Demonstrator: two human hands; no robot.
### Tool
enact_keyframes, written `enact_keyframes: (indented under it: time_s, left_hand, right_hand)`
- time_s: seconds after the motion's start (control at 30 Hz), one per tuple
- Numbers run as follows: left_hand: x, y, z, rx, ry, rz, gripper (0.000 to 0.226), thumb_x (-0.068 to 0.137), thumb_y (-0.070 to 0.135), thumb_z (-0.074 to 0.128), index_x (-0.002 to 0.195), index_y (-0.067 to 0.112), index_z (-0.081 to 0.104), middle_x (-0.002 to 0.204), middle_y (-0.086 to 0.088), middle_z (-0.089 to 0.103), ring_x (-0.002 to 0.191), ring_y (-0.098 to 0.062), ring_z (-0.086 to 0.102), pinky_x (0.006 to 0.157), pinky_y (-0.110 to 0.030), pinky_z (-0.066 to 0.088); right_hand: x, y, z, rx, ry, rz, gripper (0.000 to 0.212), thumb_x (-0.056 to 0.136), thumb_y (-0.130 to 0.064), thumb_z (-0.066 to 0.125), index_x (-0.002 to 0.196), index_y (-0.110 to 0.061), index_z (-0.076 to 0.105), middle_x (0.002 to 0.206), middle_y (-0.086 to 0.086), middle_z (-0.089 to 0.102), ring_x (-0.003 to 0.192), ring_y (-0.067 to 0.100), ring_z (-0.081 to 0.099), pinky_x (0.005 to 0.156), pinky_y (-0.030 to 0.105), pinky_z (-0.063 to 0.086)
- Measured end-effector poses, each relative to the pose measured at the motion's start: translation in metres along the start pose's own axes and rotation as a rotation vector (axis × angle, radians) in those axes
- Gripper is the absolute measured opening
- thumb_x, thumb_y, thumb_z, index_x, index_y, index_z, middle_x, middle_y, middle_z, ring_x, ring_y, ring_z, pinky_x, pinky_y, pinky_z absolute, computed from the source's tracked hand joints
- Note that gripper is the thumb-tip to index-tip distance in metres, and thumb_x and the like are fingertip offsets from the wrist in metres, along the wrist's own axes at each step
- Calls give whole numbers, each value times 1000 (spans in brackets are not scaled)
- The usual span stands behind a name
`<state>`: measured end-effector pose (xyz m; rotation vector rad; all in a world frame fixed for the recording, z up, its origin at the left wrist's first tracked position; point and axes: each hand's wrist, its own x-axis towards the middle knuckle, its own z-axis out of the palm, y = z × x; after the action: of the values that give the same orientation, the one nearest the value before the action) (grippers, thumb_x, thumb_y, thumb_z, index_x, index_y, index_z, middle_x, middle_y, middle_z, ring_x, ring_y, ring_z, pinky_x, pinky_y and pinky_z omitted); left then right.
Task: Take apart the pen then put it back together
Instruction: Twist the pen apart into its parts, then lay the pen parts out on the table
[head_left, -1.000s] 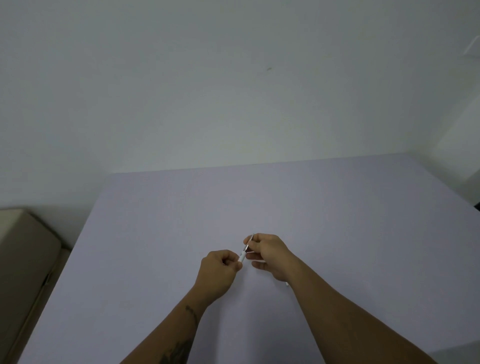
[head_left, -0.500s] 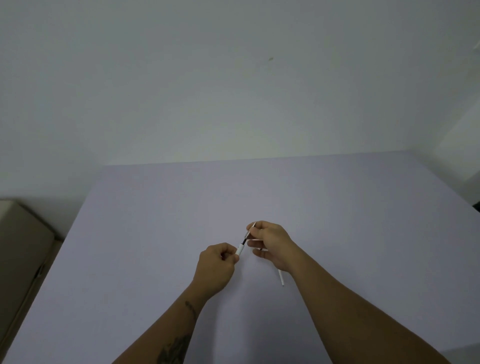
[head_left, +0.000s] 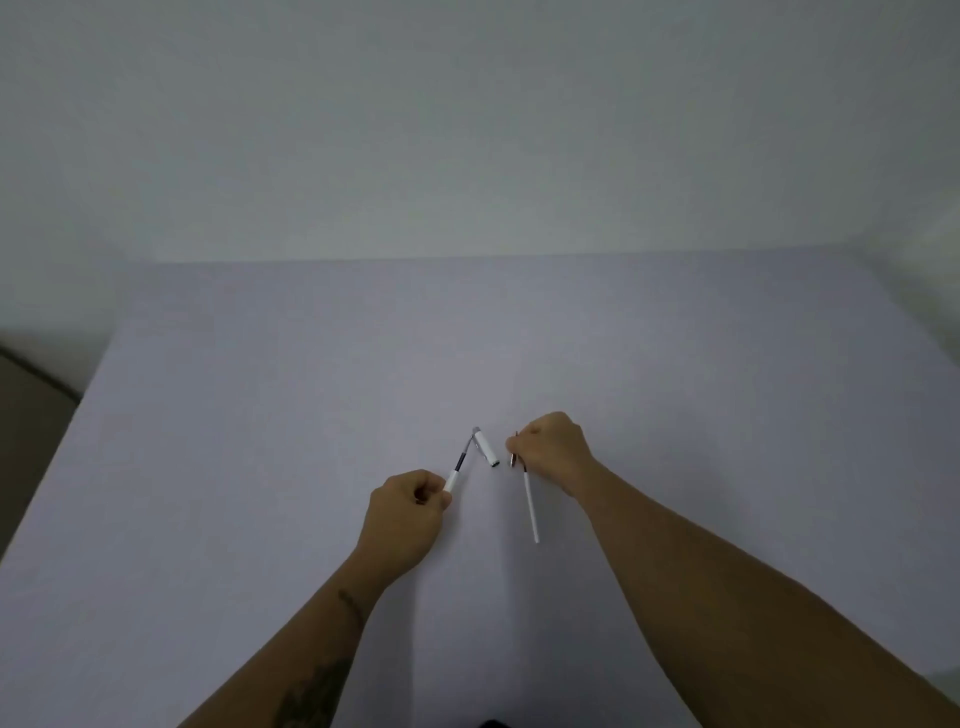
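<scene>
The pen is in pieces over the pale lilac table (head_left: 675, 389). My left hand (head_left: 408, 514) is closed on a white barrel piece (head_left: 451, 480) whose dark, thin front end points up and away. Just beyond it, between my hands, a short white cap-like piece (head_left: 487, 450) lies on the table; its far end meets the barrel's tip, and I cannot tell if they touch. My right hand (head_left: 553, 448) pinches a thin white refill tube (head_left: 531, 506) that slants down towards me. A small dark metal bit (head_left: 514, 449) shows at its fingertips.
A plain white wall (head_left: 467, 130) rises behind the table's far edge. A beige piece of furniture (head_left: 31, 410) stands beyond the table's left edge. My two forearms reach in from the bottom of the view.
My hands were close together on the joined pen and have pulled apart sideways. The refill tube came out with my right hand, and the short white piece now lies between my hands.
</scene>
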<state>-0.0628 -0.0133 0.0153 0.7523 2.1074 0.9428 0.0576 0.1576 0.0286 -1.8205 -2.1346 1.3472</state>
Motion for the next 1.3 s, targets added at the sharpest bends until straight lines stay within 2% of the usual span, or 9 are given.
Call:
enact_keyframes:
  time_s: [0.2,0.4,0.57,0.63,0.77,0.87,0.97,1.1,1.3]
  left_hand:
    - [5,-2,10,38,-4,-41,11,88,18,62,81,17,71,78,-6,70,60,-13,53,58,-23,45]
    - [-2,-7,23,49,-29,-56,13,89,19,62,81,19,71,75,1,69,63,-12,57,59,-22,45]
    - [-6,-6,28,30,-15,-67,13,88,18,62,80,18,71,75,-1,70,65,-15,58,61,-25,48]
    - [-8,-2,31,10,-8,-76,13,88,17,62,79,18,71,75,-2,70,64,-15,58,63,-29,50]
    - [-10,7,39,3,-6,-28,13,88,17,64,78,19,71,72,0,69,64,-15,60,61,-27,52]
    - [-10,16,44,-1,-2,10,10,87,17,66,78,17,69,70,-2,68,62,-16,59,63,-31,53]
    - [-9,22,47,-5,-11,15,9,85,17,68,76,18,68,68,-1,67,59,-14,57,63,-33,54]
    - [-9,20,48,26,-17,3,10,85,18,68,75,18,67,72,-4,68,62,-17,58,65,-36,56]
    - [-5,16,52,83,-24,-57,8,87,18,64,81,14,67,77,-6,68,73,-26,65,72,-38,58]
  right_hand:
    - [21,1,18,-322,-19,-10,30,74,-32,65,91,-8,69,98,11,70,90,32,68,75,31,54]
    - [23,8,26,-372,9,-16,25,74,-36,63,84,-15,56,95,7,63,87,32,63,69,29,42]
    - [11,8,9,-182,5,8,11,72,-20,55,65,-12,54,70,3,59,66,28,56,60,26,42]
    - [1,9,6,-65,-11,6,19,78,-17,53,59,-11,51,64,4,54,67,29,52,62,29,42]
    - [-19,9,8,272,-217,126,24,81,-13,63,94,3,74,76,10,66,65,21,60,58,31,46]
    - [-30,9,9,443,-310,167,19,80,-10,68,95,1,75,74,8,65,58,14,57,53,26,40]
    - [-29,9,3,444,-233,133,8,85,-10,67,81,-7,72,73,7,68,55,11,60,54,24,44]
    - [-6,8,-20,551,-38,159,19,86,-8,62,68,-11,68,62,3,68,49,11,57,51,24,45]
    - [10,39,-30,-12,33,33,12,76,-11,60,67,-5,66,69,8,67,65,24,62,61,26,47]
